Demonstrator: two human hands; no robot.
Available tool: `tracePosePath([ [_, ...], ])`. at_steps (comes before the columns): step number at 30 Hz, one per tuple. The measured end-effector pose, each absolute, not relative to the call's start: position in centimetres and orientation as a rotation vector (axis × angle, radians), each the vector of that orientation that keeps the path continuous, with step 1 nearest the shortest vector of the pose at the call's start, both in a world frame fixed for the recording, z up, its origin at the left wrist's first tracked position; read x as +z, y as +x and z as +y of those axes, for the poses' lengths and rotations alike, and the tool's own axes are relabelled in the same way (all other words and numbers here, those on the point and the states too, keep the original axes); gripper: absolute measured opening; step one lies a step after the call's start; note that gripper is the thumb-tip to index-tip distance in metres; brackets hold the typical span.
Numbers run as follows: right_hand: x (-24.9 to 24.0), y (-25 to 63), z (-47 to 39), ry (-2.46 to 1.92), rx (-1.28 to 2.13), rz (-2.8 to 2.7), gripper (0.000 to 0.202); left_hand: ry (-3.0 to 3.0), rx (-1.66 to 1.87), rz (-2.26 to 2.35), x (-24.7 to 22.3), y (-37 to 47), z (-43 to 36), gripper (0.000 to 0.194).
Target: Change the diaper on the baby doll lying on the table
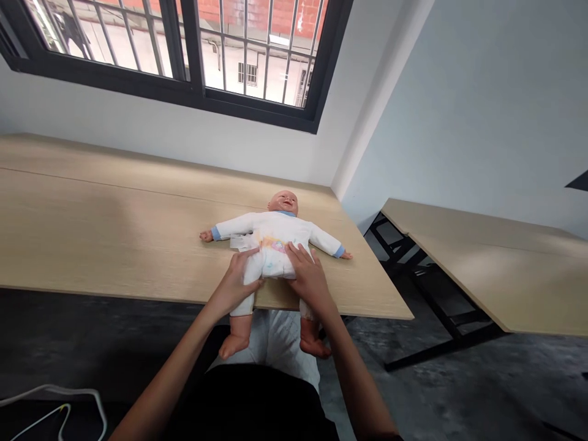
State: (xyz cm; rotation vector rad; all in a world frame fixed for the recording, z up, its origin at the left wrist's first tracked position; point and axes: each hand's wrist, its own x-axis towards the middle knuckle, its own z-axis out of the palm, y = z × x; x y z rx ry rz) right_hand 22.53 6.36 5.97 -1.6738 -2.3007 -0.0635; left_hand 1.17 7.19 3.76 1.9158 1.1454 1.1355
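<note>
A baby doll (234,222) in a white long-sleeved suit with blue cuffs lies on its back on the wooden table (114,245), its bare feet hanging past the front edge. Around its hips is a white diaper (274,264) with a coloured print across the front. A pale side flap (241,241) sticks out at the left of the waist. My left hand (239,277) rests on the hip and thigh at that side, thumb and fingers apart. Flat on the front of the diaper lies my right hand (309,275), its fingers spread.
A second table (496,257) with black metal legs stands to the right, across a gap. Behind the doll's table are a white wall and a barred window (257,52). White cords or tubing (94,398) show at the lower left.
</note>
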Motion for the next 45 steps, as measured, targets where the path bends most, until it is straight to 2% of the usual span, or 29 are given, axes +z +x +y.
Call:
tracePosePath([
  [4,6.7,22.8,6.1,-1.687,-0.039,-2.357,0.099,1.91,1.149,1.189,3.5,2.5,6.0,0.065],
  [8,7.4,22.4,6.4,-1.69,0.004,-2.4,0.102,1.897,1.174,1.224,3.1,3.2,5.4,0.062],
  [11,7.8,22.3,6.6,-1.695,0.016,-2.405,0.09,1.897,1.158,1.213,3.0,3.2,5.4,0.063],
  [14,8.4,22.3,6.9,-1.7,0.01,-2.405,0.067,1.873,1.179,1.218,2.8,3.2,5.4,0.063],
  [18,10.2,22.5,7.6,-1.636,-0.046,-2.366,0.045,1.801,1.261,1.232,2.5,3.3,5.8,0.047],
  [22,12.2,22.9,9.5,-1.419,0.048,-2.203,0.037,1.68,1.268,1.254,2.4,2.7,7.2,0.039],
  [27,12.6,21.9,13.1,-1.1,0.274,-2.155,0.027,1.734,1.145,1.511,3.0,1.7,8.5,0.034],
  [34,10.4,19.2,16.6,-1.262,0.316,-2.429,0.017,1.838,1.12,1.6,2.7,1.9,8.6,0.03],
  [41,10.3,20.0,16.8,-1.541,-0.014,-2.339,0.013,1.913,1.045,1.592,2.4,1.8,8.3,0.033],
  [45,9.5,20.4,16.8,-1.587,-0.04,-2.295,0.014,1.95,1.038,1.645,2.4,1.5,8.8,0.03],
])
